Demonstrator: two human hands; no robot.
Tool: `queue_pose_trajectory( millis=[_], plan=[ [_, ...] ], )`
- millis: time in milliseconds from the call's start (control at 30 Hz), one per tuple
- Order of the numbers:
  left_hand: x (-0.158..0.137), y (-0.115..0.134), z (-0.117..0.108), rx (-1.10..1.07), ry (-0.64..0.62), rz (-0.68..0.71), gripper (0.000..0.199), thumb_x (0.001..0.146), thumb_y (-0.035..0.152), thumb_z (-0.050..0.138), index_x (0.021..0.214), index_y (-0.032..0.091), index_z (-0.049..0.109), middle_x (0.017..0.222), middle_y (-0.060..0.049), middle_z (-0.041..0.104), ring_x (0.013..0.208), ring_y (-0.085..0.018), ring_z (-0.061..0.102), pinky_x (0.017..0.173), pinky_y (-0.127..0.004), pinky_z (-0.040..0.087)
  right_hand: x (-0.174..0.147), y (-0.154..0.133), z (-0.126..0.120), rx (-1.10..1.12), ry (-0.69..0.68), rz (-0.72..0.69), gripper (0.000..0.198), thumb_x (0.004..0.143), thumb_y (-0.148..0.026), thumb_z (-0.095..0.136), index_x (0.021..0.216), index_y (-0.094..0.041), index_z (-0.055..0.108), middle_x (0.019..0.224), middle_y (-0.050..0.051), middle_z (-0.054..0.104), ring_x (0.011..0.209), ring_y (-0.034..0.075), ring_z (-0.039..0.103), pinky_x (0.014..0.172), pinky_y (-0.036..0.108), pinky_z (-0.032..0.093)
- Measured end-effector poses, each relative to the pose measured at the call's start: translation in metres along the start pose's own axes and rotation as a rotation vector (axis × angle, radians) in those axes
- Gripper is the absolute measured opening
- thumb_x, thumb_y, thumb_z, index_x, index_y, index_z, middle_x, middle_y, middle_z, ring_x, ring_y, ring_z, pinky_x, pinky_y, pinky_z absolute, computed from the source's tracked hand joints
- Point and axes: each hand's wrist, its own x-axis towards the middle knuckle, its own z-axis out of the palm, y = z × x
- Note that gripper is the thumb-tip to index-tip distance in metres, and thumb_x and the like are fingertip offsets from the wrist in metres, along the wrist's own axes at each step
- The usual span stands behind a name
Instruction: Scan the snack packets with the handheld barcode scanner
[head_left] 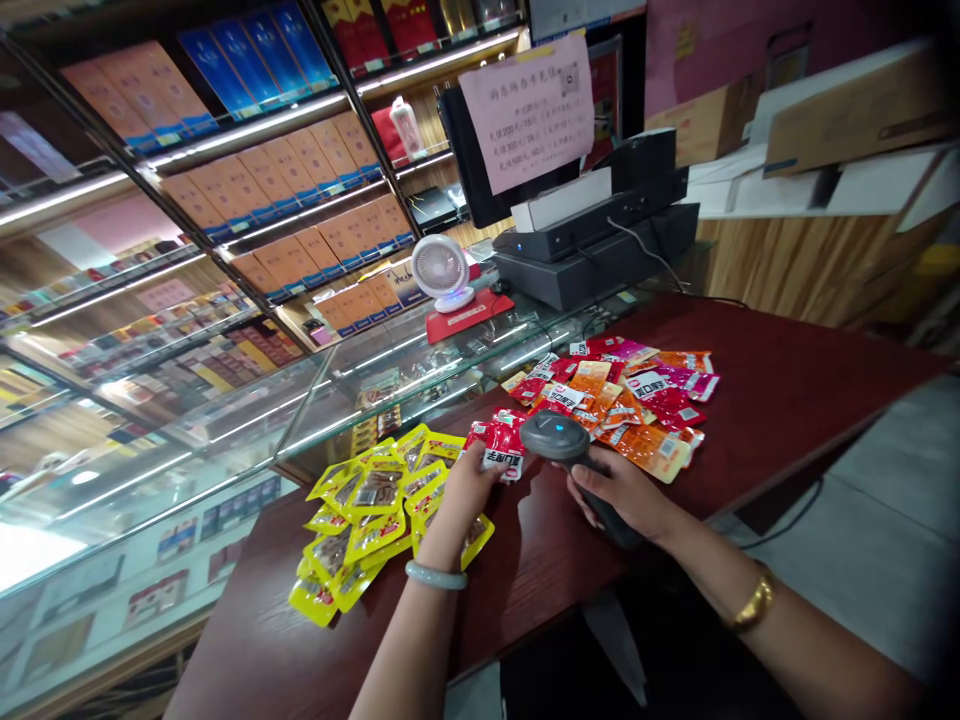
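My right hand (622,492) is wrapped round the grip of a dark grey barcode scanner (556,437), its head pointing left and away from me. In my left hand (474,482) is a red snack packet (501,440) with a white label, pinched at its near edge beside the scanner's head. Yellow snack packets (375,490) with clear windows lie in a heap left of and under my left wrist. Beyond the scanner, to the right, spreads a pile of red, orange and purple snack packets (592,385).
The dark red table (540,560) meets a glass display counter (375,350). On the counter are a small white fan (441,270), a red box (469,315) and a cash register (592,245) with a pink notice (529,115). Shelves of boxes (277,175) stand behind.
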Motion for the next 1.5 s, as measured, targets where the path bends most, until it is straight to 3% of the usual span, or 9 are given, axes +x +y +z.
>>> queue_pose_trajectory(
  millis=[200,367,533,667,767,967,1167,1333,1500],
  plan=[
    [0.019,0.013,0.019,0.04,-0.014,0.007,0.017,0.083,0.03,0.063,0.096,0.02,0.059,0.089,-0.001,0.071,0.081,-0.017,0.065,0.074,-0.026,0.047,0.004,-0.001,0.002,0.049,0.005,-0.022,0.046,0.08,-0.062,0.065,0.087,-0.02,0.051,0.064,-0.005,0.053,0.044,0.01,0.05,0.041,0.022,0.04],
    [0.043,0.035,0.028,-0.037,-0.038,0.129,0.036,0.085,0.023,0.06,0.121,0.018,0.055,0.106,-0.007,0.071,0.095,-0.018,0.066,0.084,-0.028,0.048,0.005,0.008,0.002,0.079,0.024,-0.008,0.042,0.082,-0.059,0.065,0.092,-0.019,0.053,0.062,-0.006,0.052,0.044,0.009,0.048,0.041,0.021,0.038],
    [0.039,0.013,-0.004,0.638,0.219,-0.096,0.053,0.083,0.055,0.059,0.11,0.01,0.063,0.115,-0.022,0.064,0.117,-0.036,0.054,0.098,-0.046,0.04,0.003,0.014,0.001,0.043,0.01,0.008,0.04,0.084,-0.056,0.065,0.081,-0.02,0.049,0.063,-0.005,0.054,0.046,0.009,0.051,0.043,0.022,0.041],
    [0.036,-0.01,-0.017,0.806,0.082,-0.176,0.063,0.082,0.067,0.052,0.104,0.009,0.064,0.116,-0.022,0.063,0.117,-0.036,0.053,0.099,-0.044,0.038,0.002,0.014,0.003,0.015,0.009,0.035,0.044,0.081,-0.06,0.066,0.082,-0.019,0.049,0.061,-0.006,0.053,0.044,0.009,0.051,0.043,0.022,0.04],
    [0.039,-0.011,-0.016,0.768,0.05,-0.186,0.06,0.08,0.066,0.056,0.106,0.012,0.061,0.115,-0.02,0.064,0.117,-0.034,0.055,0.096,-0.039,0.039,0.003,0.013,0.006,-0.018,0.012,0.044,0.047,0.079,-0.063,0.066,0.082,-0.019,0.05,0.061,-0.005,0.054,0.043,0.009,0.05,0.042,0.022,0.038],
    [0.036,0.006,-0.01,0.495,0.166,-0.172,0.047,0.081,0.051,0.066,0.112,0.02,0.05,0.104,-0.01,0.07,0.1,-0.027,0.065,0.083,-0.032,0.041,0.004,0.011,0.006,-0.014,0.02,0.047,0.047,0.078,-0.063,0.067,0.079,-0.019,0.049,0.063,-0.005,0.057,0.044,0.009,0.052,0.042,0.022,0.041],
    [0.023,0.005,-0.002,0.254,0.098,-0.07,0.043,0.076,0.043,0.072,0.106,0.02,0.051,0.099,-0.006,0.068,0.093,-0.023,0.065,0.076,-0.029,0.042,0.004,0.001,0.005,0.037,0.034,0.031,0.048,0.077,-0.064,0.067,0.081,-0.02,0.05,0.063,-0.005,0.056,0.043,0.009,0.051,0.041,0.022,0.039],
    [0.025,0.012,0.014,0.019,0.098,-0.088,0.043,0.076,0.041,0.072,0.105,0.019,0.051,0.091,-0.003,0.068,0.082,-0.019,0.065,0.072,-0.029,0.046,0.003,0.001,0.005,0.057,0.045,0.006,0.047,0.077,-0.063,0.068,0.083,-0.019,0.051,0.063,-0.005,0.054,0.043,0.009,0.05,0.04,0.022,0.038],
    [0.035,0.033,0.019,-0.29,-0.032,0.051,0.036,0.089,0.026,0.056,0.124,0.019,0.048,0.111,-0.009,0.069,0.098,-0.016,0.065,0.085,-0.029,0.048,0.001,0.007,0.002,0.056,0.07,0.009,0.046,0.078,-0.062,0.068,0.087,-0.02,0.052,0.064,-0.005,0.055,0.044,0.01,0.051,0.041,0.023,0.039]
  ],
)
